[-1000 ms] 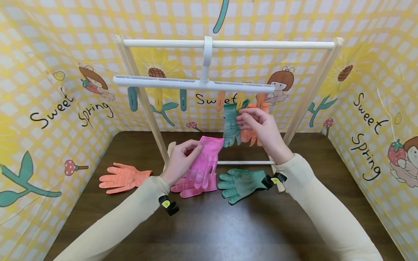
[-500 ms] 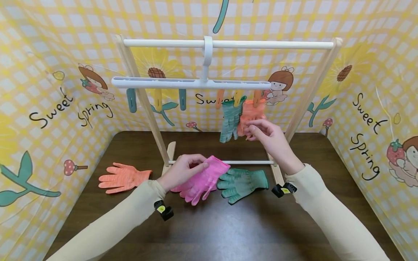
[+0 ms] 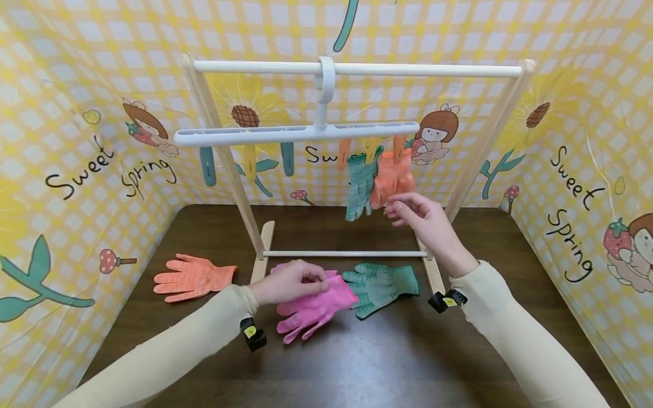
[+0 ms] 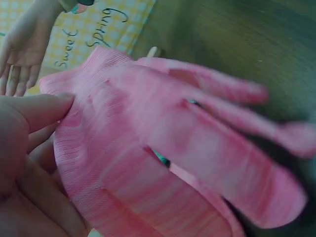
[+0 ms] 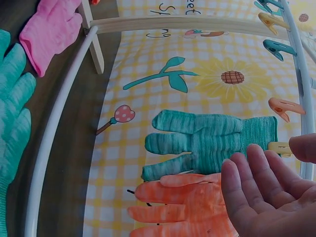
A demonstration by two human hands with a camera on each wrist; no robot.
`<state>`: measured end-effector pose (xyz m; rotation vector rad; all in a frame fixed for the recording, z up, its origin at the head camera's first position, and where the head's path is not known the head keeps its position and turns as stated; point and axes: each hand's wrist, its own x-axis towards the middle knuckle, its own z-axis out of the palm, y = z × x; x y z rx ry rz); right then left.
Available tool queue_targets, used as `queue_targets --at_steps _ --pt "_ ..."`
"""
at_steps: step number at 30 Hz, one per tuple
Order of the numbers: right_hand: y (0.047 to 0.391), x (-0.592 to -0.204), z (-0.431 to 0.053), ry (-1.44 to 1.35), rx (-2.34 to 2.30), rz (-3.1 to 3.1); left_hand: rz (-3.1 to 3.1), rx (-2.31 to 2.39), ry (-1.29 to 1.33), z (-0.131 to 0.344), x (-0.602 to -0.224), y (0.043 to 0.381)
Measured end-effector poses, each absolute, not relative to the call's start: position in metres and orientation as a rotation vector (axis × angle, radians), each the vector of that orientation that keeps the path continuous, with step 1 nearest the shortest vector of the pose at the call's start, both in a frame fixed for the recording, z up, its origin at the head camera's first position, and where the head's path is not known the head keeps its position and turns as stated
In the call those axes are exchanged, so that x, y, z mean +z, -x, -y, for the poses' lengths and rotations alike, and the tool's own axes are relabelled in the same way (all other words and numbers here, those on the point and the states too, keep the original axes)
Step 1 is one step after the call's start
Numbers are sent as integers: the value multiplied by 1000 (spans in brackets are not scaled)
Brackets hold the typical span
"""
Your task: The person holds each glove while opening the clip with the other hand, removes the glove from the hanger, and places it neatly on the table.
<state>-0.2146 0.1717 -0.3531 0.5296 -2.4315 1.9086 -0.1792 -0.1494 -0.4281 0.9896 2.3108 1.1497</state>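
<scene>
My left hand [image 3: 293, 281] pinches a pink glove [image 3: 313, 310] by its cuff, thumb on top, low over the table. Its fingers spread toward the front; in the left wrist view the pink knit fills the middle. A second pink glove [image 5: 52, 34] lies mostly hidden behind that hand. My right hand [image 3: 415, 215] is raised with loosely bent fingers and nothing in them, at the lower end of a hanging orange glove [image 3: 394, 178]. Beside it hangs a green glove [image 3: 361, 184]. A yellow clip [image 3: 370, 150] holds the green one, an orange clip [image 3: 399, 148] the orange one.
A white hanger [image 3: 245, 134] hooks over the top bar [image 3: 433, 69] of a wooden rack, with more clips, such as a teal clip [image 3: 207, 166], along it. On the table [image 3: 408, 362] lie an orange glove [image 3: 196, 277] at left and a green glove [image 3: 382, 286] centre-right.
My left hand has lowered the pink glove from upright before the rack to just over the table. My right hand has moved down and right, away from the hanging green glove. The hanger has swung slightly.
</scene>
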Motion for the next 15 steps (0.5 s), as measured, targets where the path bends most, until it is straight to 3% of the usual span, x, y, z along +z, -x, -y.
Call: queue_targets --at_steps 15 --pt "210 -364 -174 -514 1878 2533 -2253 870 -989 145 -459 175"
